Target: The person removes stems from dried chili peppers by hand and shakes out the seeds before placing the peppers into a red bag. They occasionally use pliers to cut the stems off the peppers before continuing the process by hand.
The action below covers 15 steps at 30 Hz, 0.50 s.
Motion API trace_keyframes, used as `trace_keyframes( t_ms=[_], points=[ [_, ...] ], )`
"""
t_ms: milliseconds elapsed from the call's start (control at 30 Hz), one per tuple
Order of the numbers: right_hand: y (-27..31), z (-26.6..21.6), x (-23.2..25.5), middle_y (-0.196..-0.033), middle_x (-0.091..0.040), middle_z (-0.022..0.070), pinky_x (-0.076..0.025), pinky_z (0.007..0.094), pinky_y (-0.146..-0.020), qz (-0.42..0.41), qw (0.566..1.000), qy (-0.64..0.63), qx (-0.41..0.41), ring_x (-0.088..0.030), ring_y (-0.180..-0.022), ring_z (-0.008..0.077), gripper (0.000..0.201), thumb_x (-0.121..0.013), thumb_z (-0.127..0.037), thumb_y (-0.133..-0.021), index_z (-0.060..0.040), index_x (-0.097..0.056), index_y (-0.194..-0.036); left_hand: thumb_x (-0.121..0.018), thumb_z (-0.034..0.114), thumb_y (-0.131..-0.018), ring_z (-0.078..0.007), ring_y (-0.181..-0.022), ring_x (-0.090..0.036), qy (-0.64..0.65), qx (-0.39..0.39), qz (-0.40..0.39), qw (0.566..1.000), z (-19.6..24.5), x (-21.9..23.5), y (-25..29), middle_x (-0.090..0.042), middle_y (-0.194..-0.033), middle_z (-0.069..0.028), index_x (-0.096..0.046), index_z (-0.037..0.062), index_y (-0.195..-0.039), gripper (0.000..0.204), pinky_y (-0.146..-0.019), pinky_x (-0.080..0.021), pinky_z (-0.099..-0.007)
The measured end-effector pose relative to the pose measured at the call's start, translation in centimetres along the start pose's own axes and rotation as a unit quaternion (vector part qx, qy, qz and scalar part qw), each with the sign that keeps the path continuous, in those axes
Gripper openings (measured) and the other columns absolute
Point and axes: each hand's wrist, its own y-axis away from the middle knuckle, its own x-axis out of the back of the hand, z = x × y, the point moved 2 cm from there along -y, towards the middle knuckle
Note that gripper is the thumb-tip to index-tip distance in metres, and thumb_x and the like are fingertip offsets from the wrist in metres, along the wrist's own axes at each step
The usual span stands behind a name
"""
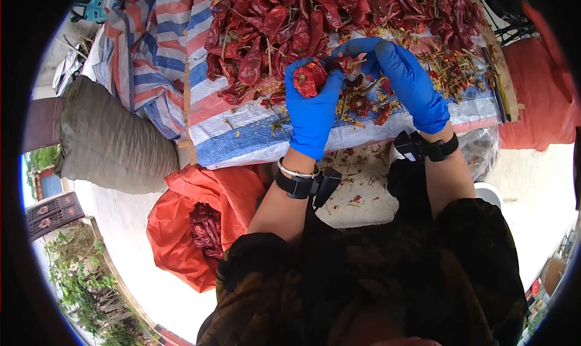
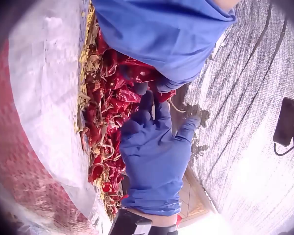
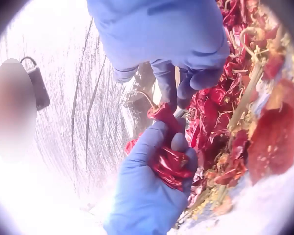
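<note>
Both hands wear blue gloves and meet over the front of the covered table. My left hand [image 1: 313, 116] grips several dried red chili peppers [image 1: 308, 78] in its curled fingers. One held chili pepper [image 3: 162, 113] sticks up past the left thumb, its curved stem toward the right hand. My right hand [image 1: 408, 83] reaches over from the right, fingers extended beside that pepper and thumb apart from them, as the left wrist view shows. Beyond both hands lies a heap of dried chilies [image 1: 290, 25] with stems on.
Loose stems and seeds [image 1: 451, 74] litter the striped sheet [image 1: 233, 143] at right. A red sack [image 1: 175, 237] with chilies inside stands below the table at left, near a full grey-green sack [image 1: 115, 140]. Another red sack [image 1: 538, 98] is at the right.
</note>
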Motion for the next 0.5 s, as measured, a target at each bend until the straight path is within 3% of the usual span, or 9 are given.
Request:
trace_keyframes(
  t_ms=[33, 100, 200, 300, 333, 433, 500],
  points=[
    [0.0, 0.0, -0.3, -0.092, -0.061, 0.0017, -0.042, 0.0231, -0.062, -0.001, 1.0, 0.0, 0.0, -0.051, -0.072, 0.0092, 0.027, -0.058, -0.026, -0.083, -0.0073, -0.062, -0.102, -0.064, -0.001, -0.073, -0.01, -0.073, -0.055, 0.03, 0.009, 0.006, 1.0, 0.2, -0.1, 0.0, -0.056, -0.087, -0.0042, -0.044, 0.0066, -0.1, 0.035, -0.064, -0.047, -0.0228],
    [0.2, -0.3, -1.1, -0.092, -0.056, 0.0033, -0.041, 0.0215, -0.068, 0.032, 0.977, 0.208, 0.028, -0.054, -0.082, 0.013, 0.024, -0.063, -0.018, -0.079, -0.0061, -0.061, -0.1, -0.065, -0.001, -0.073, -0.0098, -0.072, -0.055, 0.06, 0.019, 0.011, 0.998, 0.1, -0.2, 0.1, -0.056, -0.085, -0.0035, -0.044, 0.0064, -0.1, 0.035, -0.063, -0.047, -0.023],
    [-0.3, 1.5, -1.5, -0.083, -0.055, 0.0028, -0.041, 0.0232, -0.062, 0.105, 0.973, 0.176, 0.104, -0.05, -0.071, 0.0102, 0.024, -0.067, -0.011, -0.072, -0.0112, -0.065, -0.096, -0.065, -0.001, -0.073, -0.0105, -0.075, -0.055, 0.027, -0.041, 0.026, 0.998, -0.6, -0.2, -0.2, -0.057, -0.089, -0.0052, -0.044, 0.0066, -0.1, 0.035, -0.066, -0.047, -0.0227],
    [-0.2, 1.2, -1.7, -0.083, -0.055, 0.0035, -0.042, 0.0241, -0.062, 0.136, 0.956, 0.202, 0.165, -0.052, -0.073, 0.0114, 0.017, -0.065, -0.01, -0.074, -0.0092, -0.066, -0.091, -0.067, 0.0, -0.072, -0.012, -0.08, -0.056, 0.031, -0.05, 0.02, 0.998, -0.9, -0.2, -0.3, -0.057, -0.093, -0.0057, -0.046, 0.0063, -0.103, 0.039, -0.07, -0.047, -0.0239],
    [-0.1, 1.1, -1.6, -0.083, -0.055, 0.0035, -0.042, 0.0241, -0.062, 0.136, 0.956, 0.202, 0.165, -0.052, -0.073, 0.0114, 0.017, -0.065, -0.01, -0.074, -0.0092, -0.066, -0.091, -0.069, 0.001, -0.07, -0.0128, -0.082, -0.055, -0.029, -0.085, 0.0, 0.996, -0.4, -0.3, -0.3, -0.056, -0.094, -0.0056, -0.048, 0.0062, -0.104, 0.04, -0.072, -0.046, -0.0247],
    [0.0, 0.7, -1.4, -0.077, -0.055, 0.0029, -0.043, 0.0251, -0.064, 0.129, 0.958, 0.216, 0.136, -0.054, -0.072, 0.0133, 0.012, -0.064, -0.009, -0.076, -0.0088, -0.066, -0.088, -0.072, 0.002, -0.067, -0.0143, -0.084, -0.055, -0.12, -0.149, -0.038, 0.981, -0.8, -0.3, -0.4, -0.056, -0.093, -0.0054, -0.051, 0.0061, -0.105, 0.043, -0.074, -0.046, -0.026],
    [0.1, 1.2, -1.2, -0.073, -0.056, 0.0038, -0.041, 0.0246, -0.058, 0.143, 0.989, -0.023, -0.02, -0.05, -0.06, 0.0129, 0.004, -0.061, -0.011, -0.079, -0.0082, -0.063, -0.082, -0.073, 0.002, -0.066, -0.0149, -0.084, -0.054, -0.149, -0.178, -0.056, 0.971, -1.2, -0.3, -0.3, -0.055, -0.092, -0.0053, -0.053, 0.006, -0.105, 0.044, -0.075, -0.045, -0.0265]
  ],
)
